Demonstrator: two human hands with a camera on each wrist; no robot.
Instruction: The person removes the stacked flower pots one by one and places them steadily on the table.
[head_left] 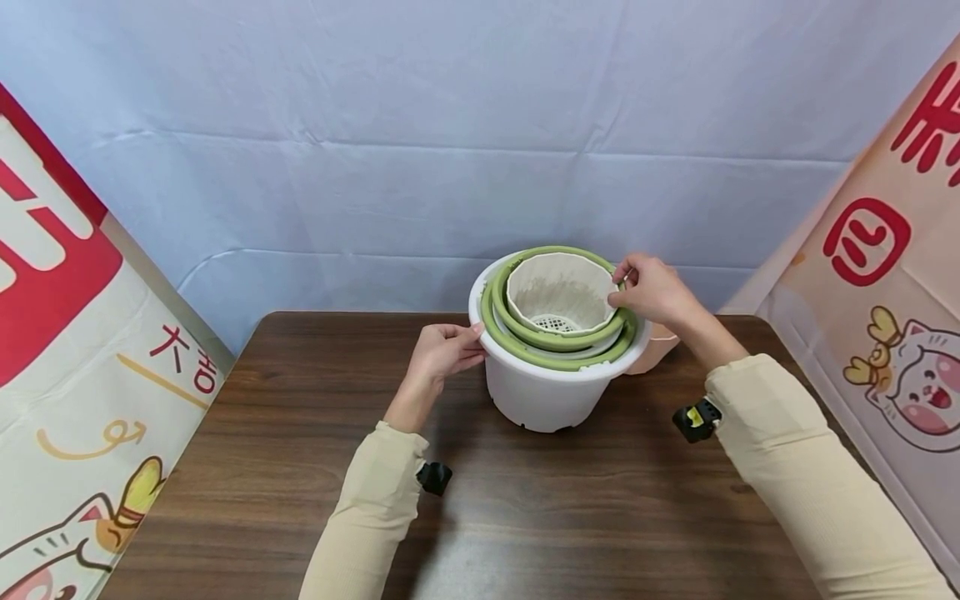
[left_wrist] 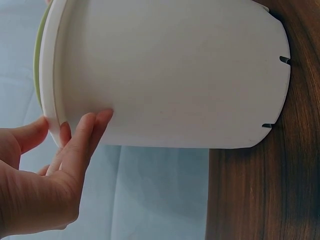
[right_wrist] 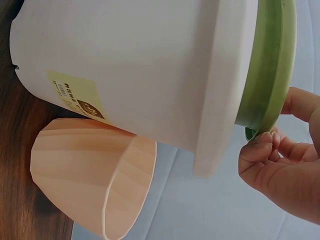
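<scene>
A big white flowerpot [head_left: 536, 396] stands on the table with green-rimmed pots [head_left: 528, 357] nested inside it. Innermost is a small cream pot [head_left: 558, 287] with a scalloped rim and a slotted bottom. My left hand [head_left: 444, 350] pinches the white pot's rim at its left side, thumb on the rim and fingers beneath, as the left wrist view shows. On the right, my right hand [head_left: 651, 287] pinches a green rim [right_wrist: 272, 95] that stands above the white one. How the nested pots sit lower down is hidden by the outer wall.
A peach-coloured pot [right_wrist: 85, 165] lies tilted against the white pot's right side, mostly hidden in the head view. The brown wooden table [head_left: 300, 433] ends at a pale blue cloth backdrop [head_left: 360, 208]. Printed cloths hang at left and right.
</scene>
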